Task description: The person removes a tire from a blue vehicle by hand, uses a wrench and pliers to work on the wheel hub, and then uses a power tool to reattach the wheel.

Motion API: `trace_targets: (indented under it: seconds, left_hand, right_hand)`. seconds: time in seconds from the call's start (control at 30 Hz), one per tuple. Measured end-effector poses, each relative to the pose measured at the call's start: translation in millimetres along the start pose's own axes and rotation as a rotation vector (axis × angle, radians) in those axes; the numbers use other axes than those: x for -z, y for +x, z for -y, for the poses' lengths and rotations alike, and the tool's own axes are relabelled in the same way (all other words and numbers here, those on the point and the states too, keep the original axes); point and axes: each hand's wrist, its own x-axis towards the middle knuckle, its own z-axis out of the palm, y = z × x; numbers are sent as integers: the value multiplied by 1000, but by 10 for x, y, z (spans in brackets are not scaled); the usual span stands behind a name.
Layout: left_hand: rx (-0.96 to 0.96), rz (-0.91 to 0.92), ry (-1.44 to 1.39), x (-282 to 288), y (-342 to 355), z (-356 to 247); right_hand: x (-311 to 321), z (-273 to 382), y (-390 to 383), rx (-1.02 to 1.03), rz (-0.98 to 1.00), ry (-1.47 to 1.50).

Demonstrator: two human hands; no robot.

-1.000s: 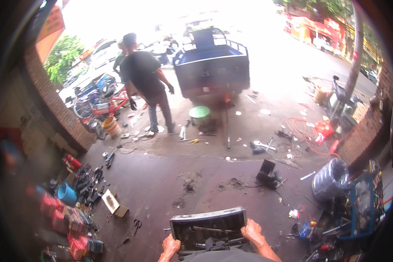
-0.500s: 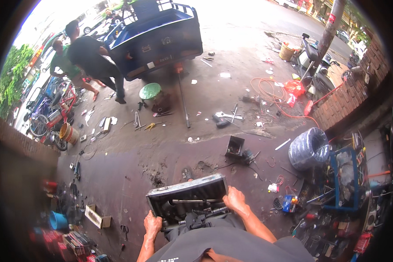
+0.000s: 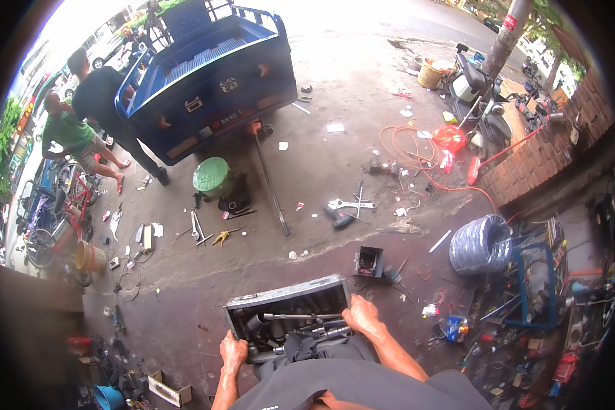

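An open metal tool case (image 3: 285, 295) is carried low in front of my body, holding sockets and long steel bars (image 3: 304, 316). My left hand (image 3: 233, 350) grips its left end, and my right hand (image 3: 362, 314) is closed on its right end. Just beyond the case on the floor stand a dark square box (image 3: 369, 262) and a grimy tool beside it (image 3: 393, 276). Part of the case's inside is hidden by my dark clothing.
A blue cargo tricycle (image 3: 212, 82) stands ahead, with two people (image 3: 92, 96) at its left. A green stool (image 3: 212, 174), long bar (image 3: 273, 191), wrenches (image 3: 348, 205), orange hose (image 3: 410, 157), wrapped coil (image 3: 480, 242), bicycles (image 3: 61, 205) and scattered tools lie around.
The view has tilted down and swung right, shifting the scene leftward. The two people have moved beside the tricycle. I still hold the case, now slightly further left in view.
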Motion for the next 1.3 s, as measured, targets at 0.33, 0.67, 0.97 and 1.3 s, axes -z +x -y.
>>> trace_targets:
  seconds: [0.33, 0.67, 0.97, 1.3]
  left_hand:
    - [-73, -60, -36, 98, 1209, -1375]
    - [-335, -125, 131, 222, 2067, -3352]
    - [-445, 72, 192, 80, 3322, -4917]
    - [-549, 130, 215, -166, 5319, -6584]
  right_hand:
    - [793, 65, 1509, 23, -120, 47]
    - [1971, -387, 2568, -143, -139, 124]
    - [2514, -587, 3550, -244, -430, 316]
    - [2947, -788, 5706, -404, -432, 237]
